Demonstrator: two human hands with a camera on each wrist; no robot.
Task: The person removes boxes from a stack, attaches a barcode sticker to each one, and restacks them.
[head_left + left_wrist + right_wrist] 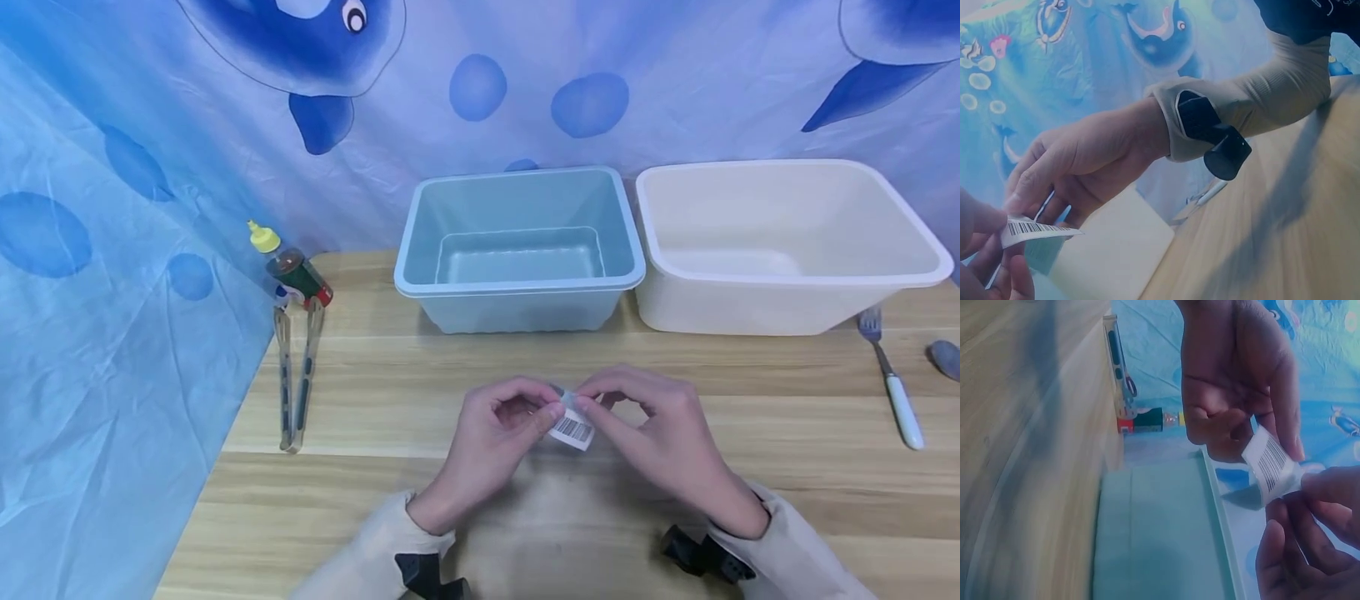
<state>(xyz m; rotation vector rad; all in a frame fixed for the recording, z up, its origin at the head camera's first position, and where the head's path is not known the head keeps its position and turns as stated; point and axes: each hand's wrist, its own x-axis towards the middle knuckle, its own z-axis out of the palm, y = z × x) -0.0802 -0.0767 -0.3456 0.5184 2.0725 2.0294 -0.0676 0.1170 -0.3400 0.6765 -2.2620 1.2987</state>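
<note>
Both hands meet over the table in front of the blue basin, around a small white barcode label [573,430]. My left hand [501,423] pinches the label's left side between thumb and fingertips. At its upper right edge, the thumb and index finger of my right hand [660,427] pinch it too. In the right wrist view the barcode side of the label [1269,467] shows, held between the fingertips of the left hand [1241,381] and the right hand [1310,537]. From the left wrist, the label [1036,230] appears nearly edge-on, with its far corner bent outward.
Behind the hands stand a blue basin [517,304] and a white basin [750,308]. Metal tongs [306,375] lie at the left, near a dark green jar [298,273] and a yellow-capped bottle [264,237]. A fork [892,379] and a spoon [945,359] lie at the right.
</note>
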